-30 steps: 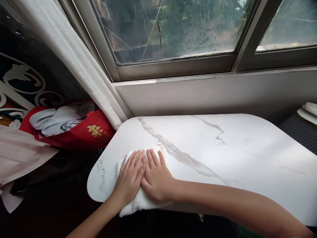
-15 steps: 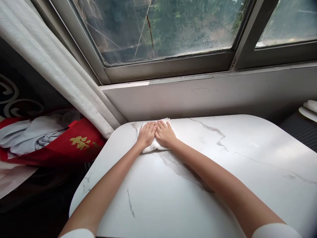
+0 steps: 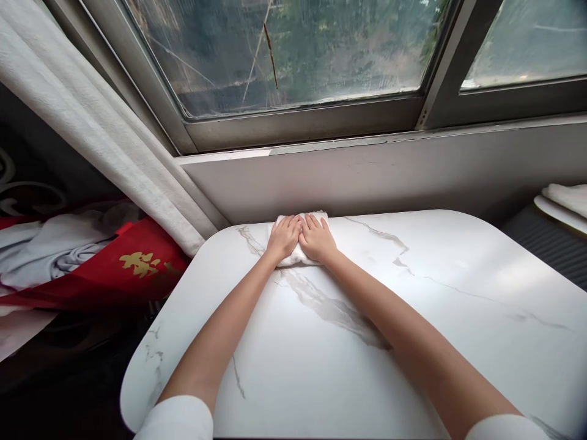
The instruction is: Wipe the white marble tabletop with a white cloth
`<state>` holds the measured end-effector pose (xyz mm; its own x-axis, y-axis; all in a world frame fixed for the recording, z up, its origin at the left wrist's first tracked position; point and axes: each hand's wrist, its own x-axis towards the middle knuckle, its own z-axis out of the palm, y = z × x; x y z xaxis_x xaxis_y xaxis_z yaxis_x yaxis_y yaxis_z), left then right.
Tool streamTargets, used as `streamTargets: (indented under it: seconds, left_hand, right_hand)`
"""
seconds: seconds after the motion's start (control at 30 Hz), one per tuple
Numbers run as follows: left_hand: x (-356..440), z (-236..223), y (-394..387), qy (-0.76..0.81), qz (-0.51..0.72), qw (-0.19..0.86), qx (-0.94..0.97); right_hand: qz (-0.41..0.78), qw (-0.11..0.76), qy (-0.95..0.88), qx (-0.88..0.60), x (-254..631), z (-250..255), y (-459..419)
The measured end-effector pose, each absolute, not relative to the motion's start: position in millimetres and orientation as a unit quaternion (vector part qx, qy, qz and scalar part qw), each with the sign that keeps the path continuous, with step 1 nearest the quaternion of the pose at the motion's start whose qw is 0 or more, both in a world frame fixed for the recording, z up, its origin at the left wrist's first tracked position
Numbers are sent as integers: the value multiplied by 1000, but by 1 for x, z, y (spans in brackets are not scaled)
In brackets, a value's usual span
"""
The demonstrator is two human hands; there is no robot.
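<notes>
A folded white cloth (image 3: 299,258) lies on the white marble-patterned table (image 3: 284,342), close to its far edge. My left hand (image 3: 283,237) rests flat on the cloth, fingers stretched forward. Beside it, touching at the fingertips, my right hand (image 3: 317,238) is also laid flat with its fingers extended. Both palms press down from above, and most of the cloth's middle is hidden under them. Its edges show behind and in front of the hands.
Behind the table runs a low wall (image 3: 358,174) under a sliding window (image 3: 293,116). A pale curtain (image 3: 114,128) hangs at the left. Below it sits a red bag (image 3: 156,244) with gold print, holding light clothes (image 3: 59,250). A dark ribbed surface (image 3: 541,235) lies at the right.
Both hands have slid the cloth to the right and slightly farther away along the table's far edge. The whole view has shifted a little.
</notes>
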<state>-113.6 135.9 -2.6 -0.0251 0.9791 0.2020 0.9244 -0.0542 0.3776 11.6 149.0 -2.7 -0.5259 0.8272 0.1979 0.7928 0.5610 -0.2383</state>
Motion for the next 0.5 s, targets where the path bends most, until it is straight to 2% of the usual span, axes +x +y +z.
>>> streamTargets:
  seconds: [0.2,0.5]
  left_hand:
    - [-77,-5,80,691,195,61,693]
    - [-13,-6,-45,664,176,91,721]
  right_hand:
    - [33,128,-889,-438,50,-2,101]
    - [9,116,-917,-382,128,-5,-15]
